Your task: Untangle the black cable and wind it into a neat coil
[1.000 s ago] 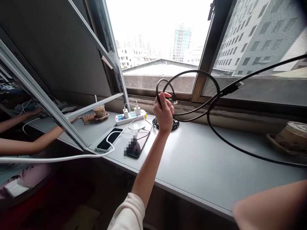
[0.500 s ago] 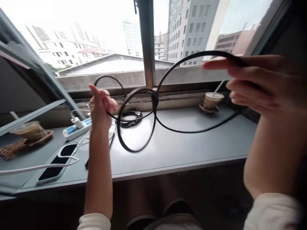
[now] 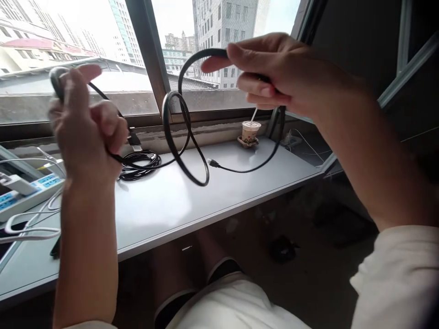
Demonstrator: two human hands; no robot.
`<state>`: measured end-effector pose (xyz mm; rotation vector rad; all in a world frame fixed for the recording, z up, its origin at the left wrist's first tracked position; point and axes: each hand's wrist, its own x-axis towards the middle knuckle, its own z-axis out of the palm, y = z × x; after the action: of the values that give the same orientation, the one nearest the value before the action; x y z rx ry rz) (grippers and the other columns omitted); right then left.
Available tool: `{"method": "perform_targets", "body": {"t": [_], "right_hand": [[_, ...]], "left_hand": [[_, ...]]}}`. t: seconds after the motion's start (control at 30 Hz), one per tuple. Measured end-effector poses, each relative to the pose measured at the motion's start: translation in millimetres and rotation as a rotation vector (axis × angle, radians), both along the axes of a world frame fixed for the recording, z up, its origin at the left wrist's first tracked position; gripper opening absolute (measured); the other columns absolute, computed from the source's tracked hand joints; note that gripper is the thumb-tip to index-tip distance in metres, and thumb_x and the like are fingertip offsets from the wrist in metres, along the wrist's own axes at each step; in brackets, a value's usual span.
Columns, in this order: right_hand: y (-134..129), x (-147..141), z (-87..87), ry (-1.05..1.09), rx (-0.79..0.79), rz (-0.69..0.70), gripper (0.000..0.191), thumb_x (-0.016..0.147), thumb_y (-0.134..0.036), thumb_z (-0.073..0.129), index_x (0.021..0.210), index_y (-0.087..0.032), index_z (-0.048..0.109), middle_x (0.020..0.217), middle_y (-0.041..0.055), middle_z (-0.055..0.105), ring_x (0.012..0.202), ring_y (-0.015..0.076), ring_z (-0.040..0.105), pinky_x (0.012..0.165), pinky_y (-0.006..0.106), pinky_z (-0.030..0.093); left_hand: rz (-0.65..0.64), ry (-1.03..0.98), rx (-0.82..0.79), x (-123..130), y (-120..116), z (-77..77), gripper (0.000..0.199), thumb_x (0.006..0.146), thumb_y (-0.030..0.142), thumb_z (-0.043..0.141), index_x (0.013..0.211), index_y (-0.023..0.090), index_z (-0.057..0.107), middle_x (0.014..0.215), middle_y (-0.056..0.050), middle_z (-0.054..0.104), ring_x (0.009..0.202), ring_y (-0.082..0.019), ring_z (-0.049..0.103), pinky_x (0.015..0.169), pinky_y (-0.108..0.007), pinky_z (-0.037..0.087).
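A black cable (image 3: 168,132) hangs in loose loops between my two hands above the desk. My left hand (image 3: 85,109), slightly blurred, is closed round one part of it at the left. One connector (image 3: 133,136) dangles just right of that hand. My right hand (image 3: 264,68) is raised at upper right, its fingers closed on the cable. From there a length drops and curves back left, ending in a second connector (image 3: 214,163). Behind the loops, a coiled black cable (image 3: 140,165) lies on the desk.
The grey-white desk (image 3: 219,196) runs under a window. A drink cup (image 3: 250,131) with a straw stands in a holder at the back. At left are a power strip (image 3: 30,194) with a plugged-in charger and white cords (image 3: 30,233). A metal frame bar (image 3: 411,68) slants at right.
The view has turned right. The tangled crossing in the cable has loosened into a longer open loop, and the cable's connector ends now hang in sight. Both hands still hold the cable.
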<state>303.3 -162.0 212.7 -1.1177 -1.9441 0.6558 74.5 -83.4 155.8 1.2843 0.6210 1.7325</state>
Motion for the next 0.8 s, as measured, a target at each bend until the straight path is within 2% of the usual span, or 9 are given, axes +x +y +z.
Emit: {"method": "perform_targets", "body": {"t": [0.07, 0.13, 0.17, 0.23, 0.33, 0.47, 0.57, 0.67, 0.8], "right_hand": [[1, -8, -6.0, -0.008, 0.000, 0.089, 0.038, 0.095, -0.030, 0.035, 0.126, -0.011, 0.048, 0.049, -0.0124, 0.032, 0.038, -0.0061, 0.025, 0.043, 0.010, 0.016], [-1, -19, -13.7, -0.046, 0.013, 0.189, 0.036, 0.096, -0.028, 0.039, 0.125, -0.009, 0.050, 0.047, -0.0120, 0.034, 0.038, -0.0031, 0.027, 0.040, 0.010, 0.022], [-2, -24, -17.9, -0.078, 0.015, 0.236, 0.036, 0.096, -0.027, 0.040, 0.123, -0.007, 0.051, 0.047, -0.0117, 0.036, 0.038, -0.0027, 0.029, 0.040, 0.010, 0.025], [-6, -33, -26.7, -0.155, -0.015, 0.352, 0.036, 0.095, -0.026, 0.043, 0.122, -0.004, 0.053, 0.046, -0.0103, 0.039, 0.038, -0.0023, 0.032, 0.040, 0.010, 0.027], [-12, -42, -39.5, -0.294, -0.144, 0.454, 0.036, 0.094, -0.027, 0.045, 0.124, -0.010, 0.056, 0.044, -0.0080, 0.037, 0.038, -0.0012, 0.032, 0.041, 0.010, 0.025], [-13, -48, -54.5, -0.351, -0.302, 0.517, 0.040, 0.093, -0.035, 0.046, 0.126, -0.016, 0.058, 0.055, -0.0038, 0.037, 0.043, 0.0000, 0.029, 0.040, 0.011, 0.023], [-9, -55, -63.9, -0.386, -0.293, 0.469, 0.039, 0.092, -0.037, 0.046, 0.123, -0.019, 0.060, 0.059, -0.0025, 0.039, 0.046, 0.0008, 0.022, 0.040, 0.012, 0.018], [2, -61, -70.3, -0.372, -0.187, 0.341, 0.042, 0.093, -0.041, 0.043, 0.124, -0.019, 0.059, 0.060, -0.0019, 0.046, 0.046, 0.0010, 0.026, 0.045, 0.013, 0.021], [26, -56, -74.0, -0.346, 0.041, 0.091, 0.043, 0.094, -0.042, 0.040, 0.125, -0.020, 0.058, 0.057, -0.0014, 0.050, 0.049, 0.0021, 0.036, 0.052, 0.013, 0.026]], "left_hand": [[0.005, 0.158, 0.116, 7, -5, -7.0, 0.031, 0.095, 0.036, 0.042, 0.121, 0.023, 0.051, 0.045, 0.007, 0.038, 0.035, -0.006, 0.031, 0.036, -0.024, 0.013], [0.062, 0.213, 0.137, 12, -6, -12.6, 0.043, 0.095, 0.040, 0.040, 0.136, 0.026, 0.037, 0.048, 0.009, 0.044, 0.036, -0.007, 0.038, 0.034, -0.023, 0.018], [0.086, 0.185, 0.122, 13, -5, -14.3, 0.043, 0.096, 0.040, 0.038, 0.136, 0.027, 0.034, 0.047, 0.009, 0.043, 0.035, -0.007, 0.036, 0.034, -0.023, 0.018], [0.098, 0.086, 0.096, 12, -1, -15.3, 0.033, 0.097, 0.034, 0.035, 0.129, 0.027, 0.041, 0.044, 0.009, 0.035, 0.033, -0.006, 0.028, 0.034, -0.023, 0.013], [0.115, -0.033, 0.059, 0, 8, -11.8, 0.025, 0.099, 0.028, 0.030, 0.111, 0.024, 0.051, 0.041, 0.009, 0.022, 0.033, -0.006, 0.015, 0.037, -0.025, 0.008], [0.183, -0.087, 0.040, -18, 11, -2.9, 0.029, 0.099, 0.032, 0.028, 0.109, 0.023, 0.054, 0.042, 0.009, 0.020, 0.033, -0.004, 0.013, 0.039, -0.025, 0.008], [0.150, -0.089, 0.063, -26, 8, 2.5, 0.027, 0.096, 0.036, 0.035, 0.109, 0.024, 0.056, 0.042, 0.009, 0.022, 0.032, -0.005, 0.012, 0.037, -0.026, 0.007], [0.050, 0.060, 0.052, -28, 6, 1.7, 0.028, 0.088, 0.034, 0.052, 0.115, 0.024, 0.054, 0.043, 0.010, 0.028, 0.032, -0.004, 0.017, 0.033, -0.024, 0.009], [-0.020, 0.295, 0.036, -29, 7, -9.0, 0.069, 0.078, 0.027, 0.064, 0.138, 0.025, 0.032, 0.049, 0.010, 0.047, 0.034, -0.005, 0.031, 0.034, -0.018, 0.022]]}}
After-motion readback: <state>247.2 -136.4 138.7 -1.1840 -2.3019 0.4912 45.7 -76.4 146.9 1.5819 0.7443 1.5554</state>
